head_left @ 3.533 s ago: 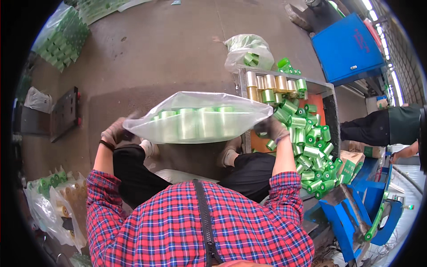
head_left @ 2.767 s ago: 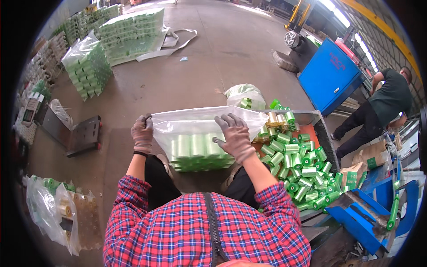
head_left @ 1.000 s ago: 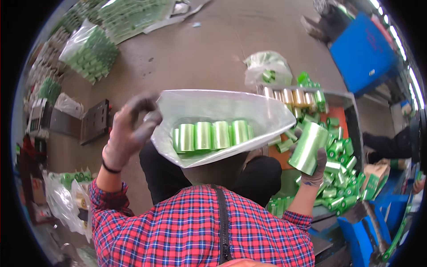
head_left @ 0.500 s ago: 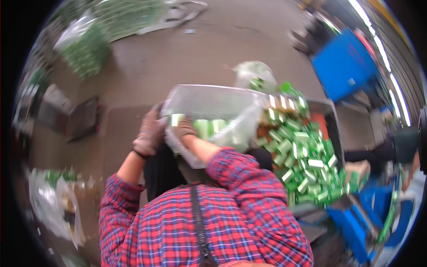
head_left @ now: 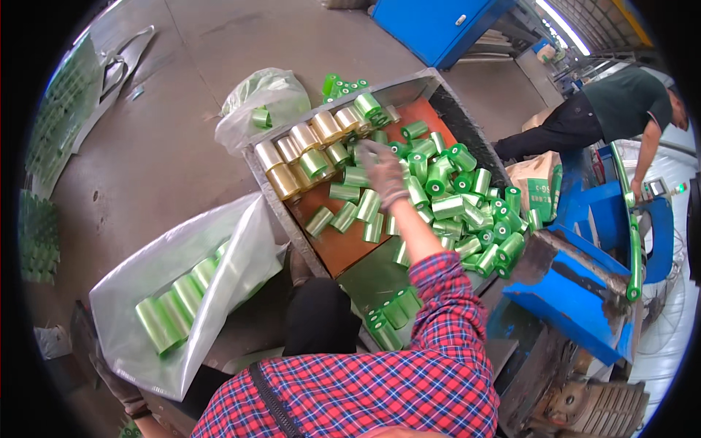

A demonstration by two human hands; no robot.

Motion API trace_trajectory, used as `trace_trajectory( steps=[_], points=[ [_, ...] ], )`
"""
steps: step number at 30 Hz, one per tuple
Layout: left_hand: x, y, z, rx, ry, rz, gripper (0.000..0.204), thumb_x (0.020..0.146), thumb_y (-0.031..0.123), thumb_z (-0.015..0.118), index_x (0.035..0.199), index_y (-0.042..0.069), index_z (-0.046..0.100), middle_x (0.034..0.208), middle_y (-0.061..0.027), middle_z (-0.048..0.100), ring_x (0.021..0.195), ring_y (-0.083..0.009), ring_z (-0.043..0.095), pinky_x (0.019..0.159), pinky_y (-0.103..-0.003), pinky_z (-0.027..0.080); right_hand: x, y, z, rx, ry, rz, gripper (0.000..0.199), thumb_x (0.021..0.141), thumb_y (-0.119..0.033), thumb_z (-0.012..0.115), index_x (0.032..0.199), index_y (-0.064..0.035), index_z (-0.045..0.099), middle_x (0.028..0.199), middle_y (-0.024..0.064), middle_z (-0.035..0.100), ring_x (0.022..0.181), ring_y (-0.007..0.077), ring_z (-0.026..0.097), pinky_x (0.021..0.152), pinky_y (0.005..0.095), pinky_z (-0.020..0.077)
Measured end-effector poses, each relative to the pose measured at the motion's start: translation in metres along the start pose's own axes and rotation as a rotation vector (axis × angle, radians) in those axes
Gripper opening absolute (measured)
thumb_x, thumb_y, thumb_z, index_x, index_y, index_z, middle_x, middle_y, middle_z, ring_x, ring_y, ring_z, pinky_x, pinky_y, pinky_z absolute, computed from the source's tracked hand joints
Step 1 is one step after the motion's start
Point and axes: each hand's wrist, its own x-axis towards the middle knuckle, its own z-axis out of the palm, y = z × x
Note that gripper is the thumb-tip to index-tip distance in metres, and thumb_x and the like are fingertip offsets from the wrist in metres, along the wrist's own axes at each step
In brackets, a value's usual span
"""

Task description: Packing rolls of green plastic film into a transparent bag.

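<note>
My gloved right hand (head_left: 385, 174) reaches over a metal-edged tray (head_left: 321, 271) full of small rolls of film. Its fingers are stretched out and slightly blurred, above green film rolls (head_left: 447, 207) heaped loosely. Beside the hand, along the tray's left side, clear yellowish film rolls (head_left: 301, 136) are stacked in rows. At the lower left, my gloved left hand (head_left: 124, 387) grips the edge of a clear plastic bag (head_left: 139, 274), its fingers partly hidden. Inside the bag, several green film rolls (head_left: 175, 306) lie side by side in a row.
Another plastic bag (head_left: 266, 98) with green rolls stands beyond the tray. A blue cabinet (head_left: 431, 29) is at the far side. To the right, a co-worker (head_left: 621, 102) bends over a blue machine (head_left: 584, 292). More packed green rolls (head_left: 40, 241) sit at the far left.
My right hand has left the bag and moved over the tray of rolls. The view has swung right. My left hand now appears lower left at the bag's edge.
</note>
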Motion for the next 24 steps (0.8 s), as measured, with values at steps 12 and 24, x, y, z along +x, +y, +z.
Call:
trace_trajectory(
  steps=[12,24],
  points=[
    [-0.043,-0.052,-0.017,0.237,0.512,-0.402,0.041,0.093,0.028,0.034,0.118,-0.001,0.047,0.112,-0.0089,0.053,0.098,-0.0188,0.053,0.087,-0.031,0.044,0.058,0.278,-0.011,-0.652,-0.003,0.573,0.086,0.055,-0.044,0.078,0.121,-0.0016,0.041,0.119,0.0247,0.045,0.108,0.0368,0.047,0.089,0.0398,0.0406],
    [-0.039,-0.048,0.001,0.291,0.503,-0.437,0.04,0.092,0.028,0.035,0.117,-0.001,0.047,0.111,-0.0088,0.054,0.097,-0.0187,0.053,0.087,-0.031,0.043,-0.097,0.162,-0.007,-0.287,-0.558,0.42,0.071,0.062,-0.042,0.074,0.118,-0.0066,0.049,0.095,0.0176,0.058,0.089,0.0348,0.056,0.085,0.0378,0.0435]
  ],
)
